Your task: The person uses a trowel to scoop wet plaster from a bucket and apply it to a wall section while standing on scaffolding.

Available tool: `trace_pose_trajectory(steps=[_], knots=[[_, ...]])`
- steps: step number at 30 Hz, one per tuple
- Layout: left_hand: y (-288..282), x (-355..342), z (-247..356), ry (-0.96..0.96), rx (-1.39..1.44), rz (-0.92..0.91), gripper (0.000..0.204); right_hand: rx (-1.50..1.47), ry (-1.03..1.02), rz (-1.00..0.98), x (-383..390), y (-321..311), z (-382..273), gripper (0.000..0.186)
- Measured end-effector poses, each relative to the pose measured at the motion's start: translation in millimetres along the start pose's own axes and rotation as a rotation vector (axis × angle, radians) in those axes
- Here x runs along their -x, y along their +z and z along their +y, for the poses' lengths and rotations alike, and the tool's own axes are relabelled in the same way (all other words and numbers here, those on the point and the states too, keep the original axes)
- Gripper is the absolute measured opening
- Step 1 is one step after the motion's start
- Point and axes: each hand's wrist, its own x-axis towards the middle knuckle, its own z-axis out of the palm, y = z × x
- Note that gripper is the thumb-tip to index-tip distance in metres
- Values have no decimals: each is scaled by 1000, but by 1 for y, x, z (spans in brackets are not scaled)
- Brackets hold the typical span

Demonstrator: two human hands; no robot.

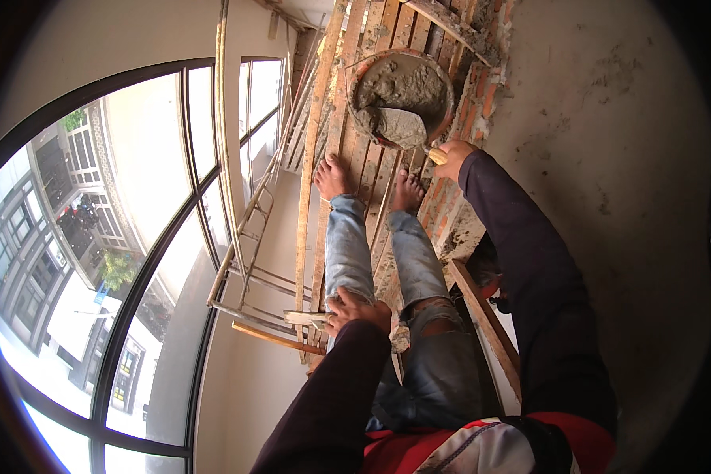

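My right hand (455, 160) is closed round the yellowish handle of a trowel (398, 126). Its broad blade, coated in grey, lies inside the rim of a round bucket (356, 79) of wet mortar (409, 85). Over my left knee, my left hand (359, 310) is closed with bent fingers. A flat wooden tool (305, 317) sticks out to the left of those fingers, and a mortar-smeared end shows on the other side of the wrist. The hand covers most of this tool, so its exact kind is unclear.
My bare feet stand on a slatted plank platform (371, 167) below the bucket. Exposed brick (472, 99) edges a plastered wall (600, 158) on the right. To the left are metal scaffolding (249, 237) and large windows (134, 205). A slanting timber (490, 328) lies beside my right leg.
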Motion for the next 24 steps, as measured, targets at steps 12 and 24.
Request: trace_pose_trajectory(steps=[12,24], knots=[[3,-1,1,-10,-74,-1,85,-362,118,90,-17,80,28,57],[36,-13,-9,8,-284,184,83,-1113,-22,415,61,263,44,19]])
